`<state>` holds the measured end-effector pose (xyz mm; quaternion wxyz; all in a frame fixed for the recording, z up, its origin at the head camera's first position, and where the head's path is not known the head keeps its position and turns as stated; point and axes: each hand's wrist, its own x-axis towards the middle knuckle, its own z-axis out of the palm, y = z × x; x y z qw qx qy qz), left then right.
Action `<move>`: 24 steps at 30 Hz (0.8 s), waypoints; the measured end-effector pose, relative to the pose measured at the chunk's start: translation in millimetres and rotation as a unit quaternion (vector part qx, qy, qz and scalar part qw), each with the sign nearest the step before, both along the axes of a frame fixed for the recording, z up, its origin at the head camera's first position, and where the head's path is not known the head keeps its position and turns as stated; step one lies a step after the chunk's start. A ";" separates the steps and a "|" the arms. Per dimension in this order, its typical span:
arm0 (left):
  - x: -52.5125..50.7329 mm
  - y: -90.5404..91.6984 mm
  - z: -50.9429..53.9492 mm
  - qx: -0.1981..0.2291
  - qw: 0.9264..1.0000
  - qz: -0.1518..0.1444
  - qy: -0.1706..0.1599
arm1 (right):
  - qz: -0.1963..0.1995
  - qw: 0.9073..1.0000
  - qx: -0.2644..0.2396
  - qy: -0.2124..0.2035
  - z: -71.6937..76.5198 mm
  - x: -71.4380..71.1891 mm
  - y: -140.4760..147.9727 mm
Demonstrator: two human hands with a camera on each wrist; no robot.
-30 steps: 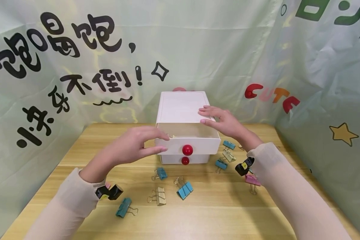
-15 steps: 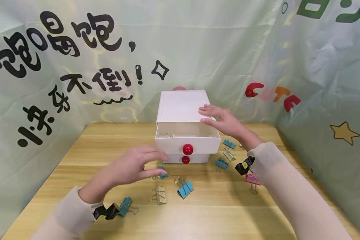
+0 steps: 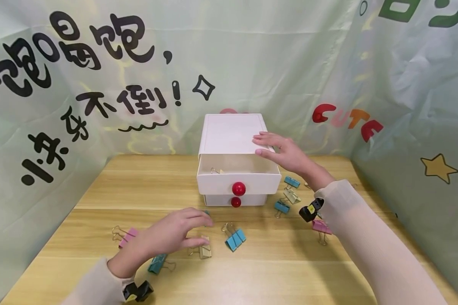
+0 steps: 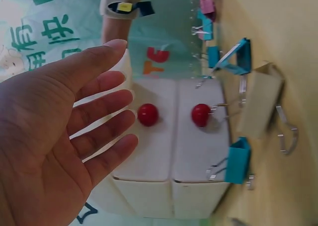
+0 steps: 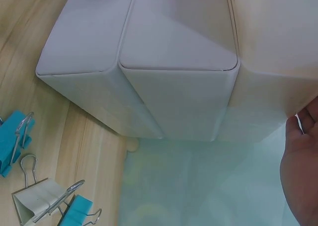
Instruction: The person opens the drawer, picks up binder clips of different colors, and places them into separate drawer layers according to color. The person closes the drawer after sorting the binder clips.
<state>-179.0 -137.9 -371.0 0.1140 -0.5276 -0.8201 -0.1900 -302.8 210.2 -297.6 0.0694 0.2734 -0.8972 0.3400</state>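
The left hand (image 3: 173,231), fingers loosely parted and holding nothing, hovers by the cream binder clip (image 3: 205,251), nearer than the white drawer box (image 3: 230,132). Pinching the clip's body looks surest. The right hand (image 3: 283,153), straight-fingered, rests on the box's right side; light pressure should suffice.

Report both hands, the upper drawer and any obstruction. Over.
Left hand open, empty, near cream clip. Right hand resting on white box. Upper drawer pulled out. Blue clip beside cream clip may crowd a pickup.
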 end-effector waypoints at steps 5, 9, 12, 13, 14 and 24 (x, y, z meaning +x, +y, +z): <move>2.6 -1.3 -12.1 -0.018 1.000 0.011 -0.019 | 0.002 1.000 0.000 0.001 1.8 -0.2 0.2; 3.2 -2.0 -23.5 -0.039 0.999 0.025 -0.027 | 0.002 1.000 0.001 0.002 2.6 0.6 0.7; 3.6 -2.4 -31.0 -0.061 0.996 0.044 -0.040 | 0.001 1.000 0.000 0.002 2.7 0.8 1.2; 3.8 -2.7 -33.0 -0.070 0.995 0.052 -0.046 | 0.001 1.000 0.000 0.001 2.7 0.8 1.5; 3.9 -3.0 -35.1 -0.080 0.994 0.059 -0.052 | 0.000 1.000 0.000 0.001 2.7 0.7 1.9; 4.7 -2.4 -50.5 -0.150 0.984 0.077 -0.061 | 0.008 1.000 -0.013 -0.003 0.2 0.4 0.9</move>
